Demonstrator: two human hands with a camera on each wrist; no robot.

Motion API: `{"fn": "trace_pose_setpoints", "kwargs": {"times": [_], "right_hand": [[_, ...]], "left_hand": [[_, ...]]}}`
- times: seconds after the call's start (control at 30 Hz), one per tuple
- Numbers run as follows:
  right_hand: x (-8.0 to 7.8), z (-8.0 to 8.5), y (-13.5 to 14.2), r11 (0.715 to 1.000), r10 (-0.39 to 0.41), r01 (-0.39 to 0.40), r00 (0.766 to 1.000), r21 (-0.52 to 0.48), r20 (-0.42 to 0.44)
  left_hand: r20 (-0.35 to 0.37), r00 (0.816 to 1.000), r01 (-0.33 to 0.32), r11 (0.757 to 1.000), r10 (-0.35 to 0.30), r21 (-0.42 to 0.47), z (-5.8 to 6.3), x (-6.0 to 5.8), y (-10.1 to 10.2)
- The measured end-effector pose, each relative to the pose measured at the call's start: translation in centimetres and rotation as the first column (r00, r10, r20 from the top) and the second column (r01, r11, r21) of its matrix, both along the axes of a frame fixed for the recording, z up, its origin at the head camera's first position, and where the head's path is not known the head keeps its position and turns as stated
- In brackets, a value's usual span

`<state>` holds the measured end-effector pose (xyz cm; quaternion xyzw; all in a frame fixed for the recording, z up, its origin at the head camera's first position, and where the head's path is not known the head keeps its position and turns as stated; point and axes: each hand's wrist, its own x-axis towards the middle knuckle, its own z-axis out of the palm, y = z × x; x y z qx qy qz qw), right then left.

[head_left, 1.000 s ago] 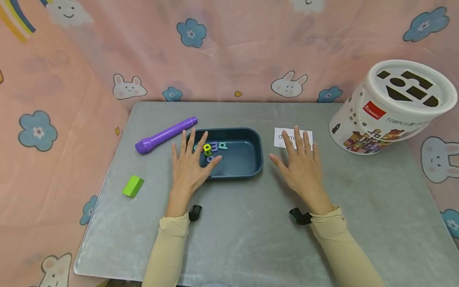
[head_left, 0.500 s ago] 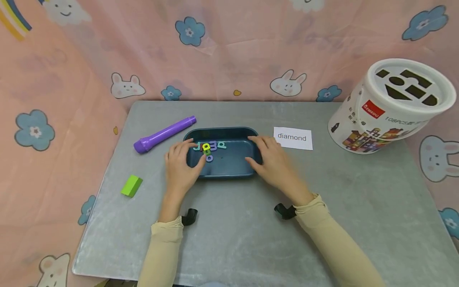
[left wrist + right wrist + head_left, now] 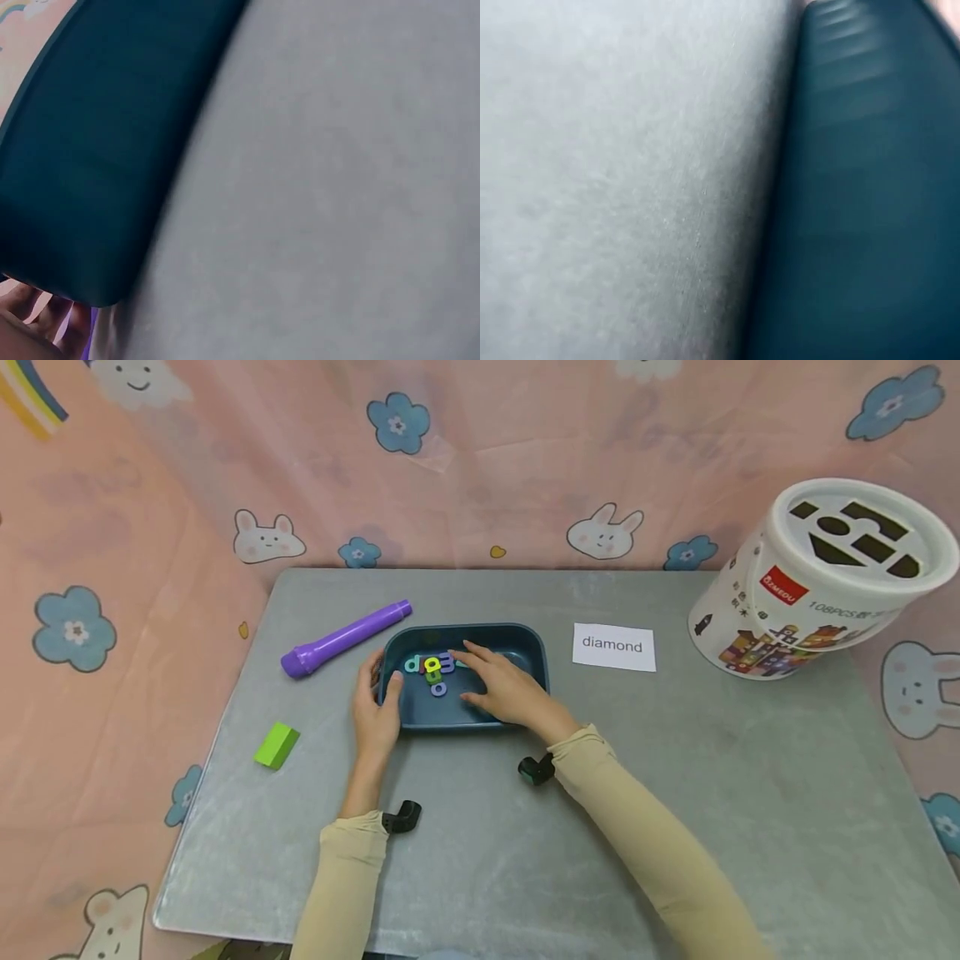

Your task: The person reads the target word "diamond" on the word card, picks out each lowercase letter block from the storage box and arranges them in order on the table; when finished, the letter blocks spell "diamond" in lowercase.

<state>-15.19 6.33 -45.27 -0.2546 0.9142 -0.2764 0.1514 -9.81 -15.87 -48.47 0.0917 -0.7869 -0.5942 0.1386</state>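
Note:
A dark blue tray lies at the middle of the table, its side wall filling part of both wrist views. My left hand grips its left end, thumb at the rim and fingers outside. Inside lie several small coloured letters, among them a teal letter, a yellow letter, a purple letter and a round lavender letter. My right hand reaches over the tray's right side, fingers loosely spread beside the letters. It partly covers another teal letter; whether it touches any is unclear.
A white card reading "diamond" lies right of the tray. Behind it to the right stands a large white tub with a slotted lid. A purple flashlight-shaped stick and a green block lie to the left on the grey table.
My left hand has come down to grip the tray's left end. From beside the card, my right hand has moved left over the tray, uncovering the card.

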Motion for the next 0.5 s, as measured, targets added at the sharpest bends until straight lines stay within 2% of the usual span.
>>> {"fn": "trace_pose_setpoints", "kwargs": {"times": [0.23,0.37,0.5], "right_hand": [[-0.94,-1.0,-0.58,0.996,0.053,-0.053,0.999,0.067,0.008],[-1.03,-1.11,-0.74,0.994,0.06,-0.053,0.996,0.097,-0.066],[-1.06,-1.02,-0.95,0.996,0.05,-0.037,0.986,0.08,-0.161]], "left_hand": [[0.029,0.999,-0.021,0.996,0.019,0.091,-0.64,-0.12,0.04],[0.037,0.999,-0.034,0.993,0.031,0.111,-0.76,-0.17,0.09],[0.044,0.998,-0.051,0.99,0.046,0.128,-0.79,-0.09,0.07]]}}
